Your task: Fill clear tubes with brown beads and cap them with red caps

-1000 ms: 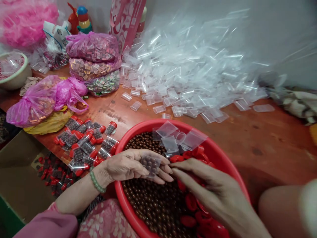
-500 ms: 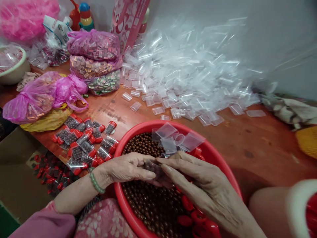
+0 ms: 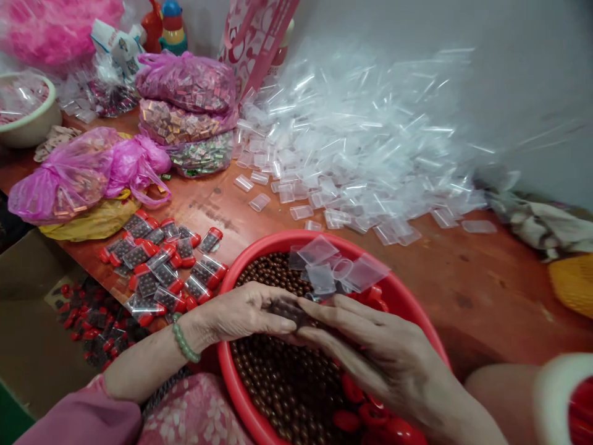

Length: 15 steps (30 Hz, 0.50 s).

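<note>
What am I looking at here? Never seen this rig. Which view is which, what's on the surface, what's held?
No machine: these are a person's bare hands. Every picture comes from one camera worn on the head, looking forward and down.

The left hand holds a small clear container of dark balls, partly hidden by fingers. The right hand reaches in against it; whether it grips is unclear.

Below is a red basin with brown balls, red caps and clear sleeves.

On the reddish-brown table lie a heap of clear sleeves, filled red-capped containers and stacked pink bags. More filled ones sit in a cardboard box at left.
</note>
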{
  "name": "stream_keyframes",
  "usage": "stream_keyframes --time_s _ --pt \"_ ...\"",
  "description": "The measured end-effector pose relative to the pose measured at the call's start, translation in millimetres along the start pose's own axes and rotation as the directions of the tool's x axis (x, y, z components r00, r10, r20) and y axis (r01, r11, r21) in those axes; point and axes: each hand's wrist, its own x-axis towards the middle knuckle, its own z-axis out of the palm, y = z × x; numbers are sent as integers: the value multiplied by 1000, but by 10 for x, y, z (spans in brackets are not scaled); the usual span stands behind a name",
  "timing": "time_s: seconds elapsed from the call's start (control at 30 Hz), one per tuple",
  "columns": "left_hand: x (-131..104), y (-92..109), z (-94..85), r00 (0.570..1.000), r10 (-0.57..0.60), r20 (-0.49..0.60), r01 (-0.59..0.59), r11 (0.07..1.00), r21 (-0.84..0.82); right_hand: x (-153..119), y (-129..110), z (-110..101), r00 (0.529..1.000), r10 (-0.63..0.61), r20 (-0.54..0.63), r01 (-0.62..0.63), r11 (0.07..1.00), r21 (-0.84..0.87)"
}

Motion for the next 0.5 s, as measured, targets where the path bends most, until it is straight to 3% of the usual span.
stream_keyframes --time_s 0.1,0.13,0.2,0.3,0.43,0.5 --pt "-11 69 46 997 65 -51 -60 993 97 -41 -28 -52 978 198 -67 -183 966 180" --pt "-18 91 65 995 82 -57 -74 989 125 -58 -32 -52 948 295 -121 -256 931 261" --pt "-34 122 109 994 94 -48 -83 976 200 -82 -34 -23 844 503 -184 -380 804 458" --pt "-51 131 167 996 87 -31 -74 955 288 -88 -28 56 736 659 -154 -408 614 676" --pt "-43 109 201 992 100 -82 -69 947 315 -129 -39 108 724 690 -26 -413 463 784" --pt "-33 105 201 989 96 -111 -55 943 329 -176 -67 84 744 666 54 -466 461 755"
